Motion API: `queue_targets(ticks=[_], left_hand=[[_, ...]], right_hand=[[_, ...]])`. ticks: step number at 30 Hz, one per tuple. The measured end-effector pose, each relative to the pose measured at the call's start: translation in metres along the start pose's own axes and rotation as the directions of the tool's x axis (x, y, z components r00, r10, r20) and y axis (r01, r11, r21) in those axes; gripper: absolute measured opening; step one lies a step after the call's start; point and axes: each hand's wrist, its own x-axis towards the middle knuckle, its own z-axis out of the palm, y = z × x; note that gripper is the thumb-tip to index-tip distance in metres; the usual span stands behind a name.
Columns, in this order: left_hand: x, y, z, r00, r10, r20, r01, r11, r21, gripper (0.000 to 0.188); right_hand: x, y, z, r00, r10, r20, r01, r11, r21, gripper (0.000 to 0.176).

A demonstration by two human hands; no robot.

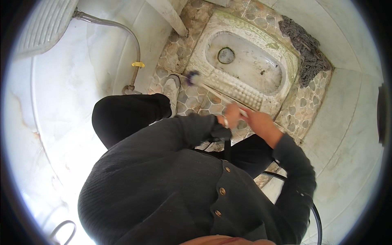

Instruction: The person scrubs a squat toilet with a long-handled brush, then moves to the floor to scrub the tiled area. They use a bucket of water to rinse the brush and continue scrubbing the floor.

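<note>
Both my hands are closed around the pale handle [219, 95] of a long toilet brush. My left hand [231, 115] grips it just ahead of my right hand [259, 122], which holds the end part. The brush head with dark purple bristles [192, 78] is blurred. It appears at the near left corner of a ceramic squat toilet [202, 65]; whether it touches the rim or the floor I cannot tell. Green and dark grime marks the toilet's surround, and specks lie in its bowl [251, 61]. A green-edged round drain hole [226, 55] is at the bowl's left end.
A grey string mop head [306, 52] lies against the right wall behind the toilet. A white pipe [170, 16] meets the floor at the back left. A flexible hose [134, 39] runs down from a ribbed basin [46, 24]. A black hose [318, 220] curves along my right side.
</note>
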Motion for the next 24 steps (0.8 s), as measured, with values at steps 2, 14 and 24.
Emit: queue_targets(ticks=[2, 14, 24], left_hand=[[-0.010, -0.002, 0.032, 0.986, -0.095, 0.137, 0.120, 0.975, -0.189, 0.012], [-0.005, -0.002, -0.008, 0.957, 0.227, 0.181, -0.286, 0.634, 0.719, 0.018], [-0.101, 0.023, 0.189, 0.572, -0.579, 0.581, 0.812, 0.500, -0.301, 0.020]], right_hand=[[-0.033, 0.012, -0.016, 0.994, 0.087, 0.074, -0.080, 0.993, -0.092, 0.036], [-0.003, 0.016, 0.023, 0.999, -0.020, 0.029, 0.020, 1.000, -0.018, 0.037], [-0.190, 0.032, -0.027, 0.828, 0.524, 0.202, -0.508, 0.852, -0.127, 0.027]])
